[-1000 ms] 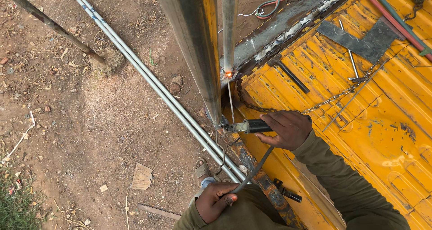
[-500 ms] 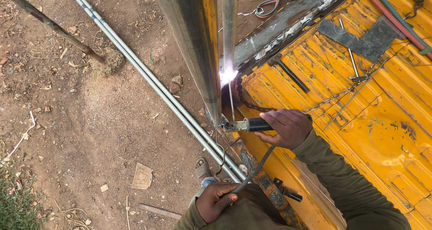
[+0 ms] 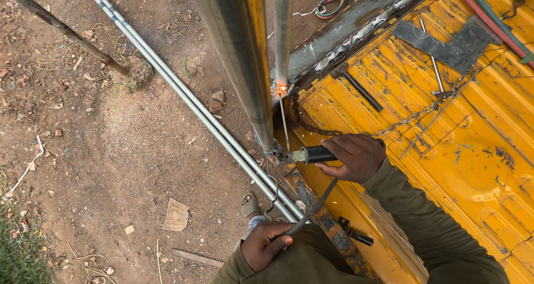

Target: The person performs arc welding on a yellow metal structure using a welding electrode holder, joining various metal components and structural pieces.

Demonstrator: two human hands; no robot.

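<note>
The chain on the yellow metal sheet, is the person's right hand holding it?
No, the right hand grips a welding rod holder, while the chain lies apart.

Outdoor welding yard, bare dirt ground (image 3: 111, 150), yellow corrugated metal panel (image 3: 473, 150), steel pipes (image 3: 183, 100), glowing weld (image 3: 282, 88)

Corrugated yellow sheet metal (image 3: 445, 150), paint chalky and rust-scuffed, under a rough grey steel chain (image 3: 406, 120). The bare upright steel tube (image 3: 282, 34) beside it shines dully. The black electrode holder (image 3: 314, 154) looks matt; twin galvanised pipes (image 3: 183, 98) gleam smooth over gritty brown dirt (image 3: 100, 150).
</note>
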